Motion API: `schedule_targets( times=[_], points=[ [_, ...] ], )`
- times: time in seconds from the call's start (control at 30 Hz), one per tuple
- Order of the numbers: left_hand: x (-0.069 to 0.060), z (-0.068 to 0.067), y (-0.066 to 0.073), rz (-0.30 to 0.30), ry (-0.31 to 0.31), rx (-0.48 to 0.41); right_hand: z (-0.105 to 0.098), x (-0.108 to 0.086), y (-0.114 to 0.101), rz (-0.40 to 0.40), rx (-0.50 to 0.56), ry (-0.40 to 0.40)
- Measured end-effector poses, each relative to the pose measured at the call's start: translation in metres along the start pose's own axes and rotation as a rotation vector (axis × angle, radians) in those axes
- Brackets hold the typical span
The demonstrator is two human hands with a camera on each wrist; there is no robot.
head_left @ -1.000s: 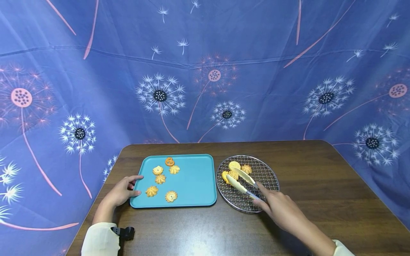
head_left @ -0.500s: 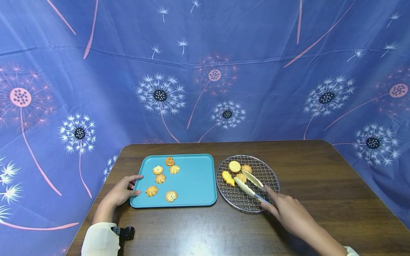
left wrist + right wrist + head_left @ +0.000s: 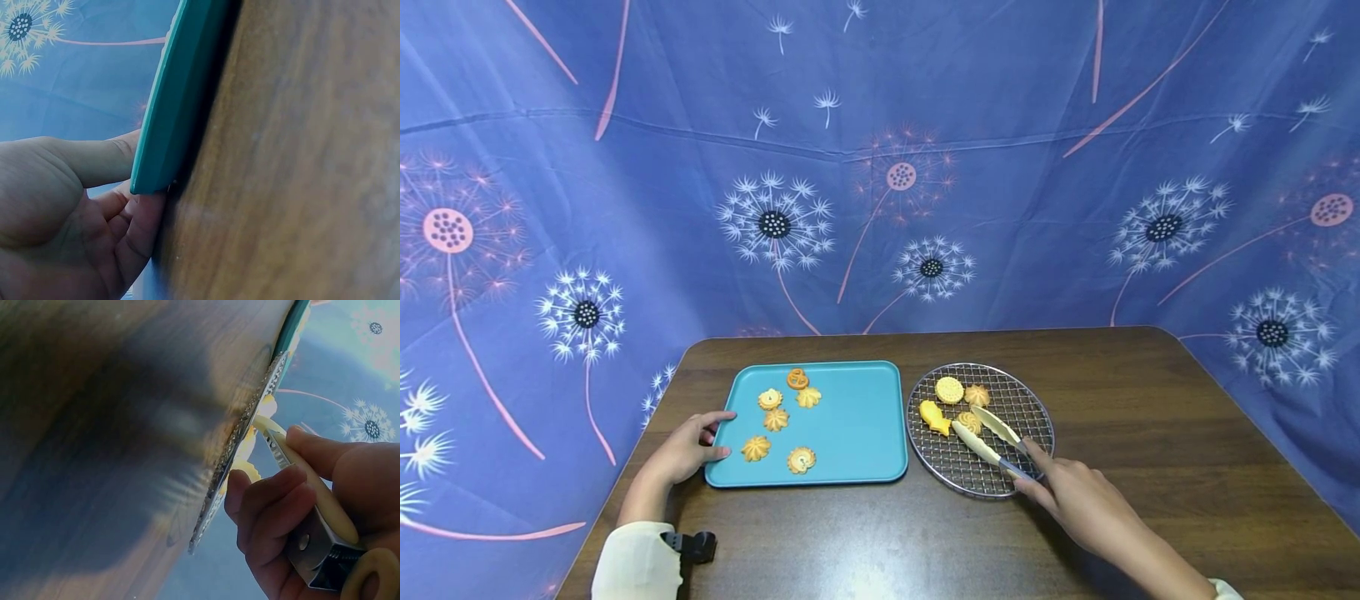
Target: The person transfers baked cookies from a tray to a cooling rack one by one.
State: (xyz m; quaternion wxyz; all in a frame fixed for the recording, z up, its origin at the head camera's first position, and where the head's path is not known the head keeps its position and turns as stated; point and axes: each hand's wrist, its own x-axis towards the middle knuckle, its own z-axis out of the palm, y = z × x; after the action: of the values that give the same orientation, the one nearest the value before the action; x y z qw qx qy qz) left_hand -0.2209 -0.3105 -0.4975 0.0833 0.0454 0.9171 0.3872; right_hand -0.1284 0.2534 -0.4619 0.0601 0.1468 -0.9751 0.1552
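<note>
My right hand (image 3: 1086, 508) holds a pair of tongs (image 3: 981, 448) with cream-coloured tips over the round wire rack (image 3: 1037, 417). The tips are spread, one on each side of a swirled cookie (image 3: 969, 422). Near it on the rack lie a yellow fish-shaped cookie (image 3: 933, 416), a round pale cookie (image 3: 949, 390) and a ridged cookie (image 3: 977, 395). My left hand (image 3: 681, 450) grips the left edge of a turquoise tray (image 3: 857, 425); in the left wrist view the thumb lies above the tray's rim and the fingers reach beneath it.
On the tray's left half sit a pretzel (image 3: 797, 379) and several cookies, one a flower-shaped cookie (image 3: 756, 448). Tray and rack stand side by side on a brown wooden table (image 3: 1135, 417). A blue dandelion-patterned cloth (image 3: 880, 225) hangs behind and at the sides.
The tongs have drawn right and slightly toward me. The swirled cookie has shifted the same way, apart from the round cookie, and the fish-shaped cookie is now uncovered. My left hand stays put.
</note>
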Motion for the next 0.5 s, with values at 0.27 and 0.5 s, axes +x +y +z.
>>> schedule_targets(
  times=[0.27, 0.5],
  points=[
    [0.0005, 0.0000, -0.0002, 0.001, 0.002, 0.005, -0.0001, 0.0011, -0.0007, 0.004, -0.001, -0.011],
    [0.0009, 0.0000, -0.0006, 0.003, 0.005, 0.004, -0.0004, 0.0027, -0.0006, 0.008, 0.012, -0.025]
  ],
)
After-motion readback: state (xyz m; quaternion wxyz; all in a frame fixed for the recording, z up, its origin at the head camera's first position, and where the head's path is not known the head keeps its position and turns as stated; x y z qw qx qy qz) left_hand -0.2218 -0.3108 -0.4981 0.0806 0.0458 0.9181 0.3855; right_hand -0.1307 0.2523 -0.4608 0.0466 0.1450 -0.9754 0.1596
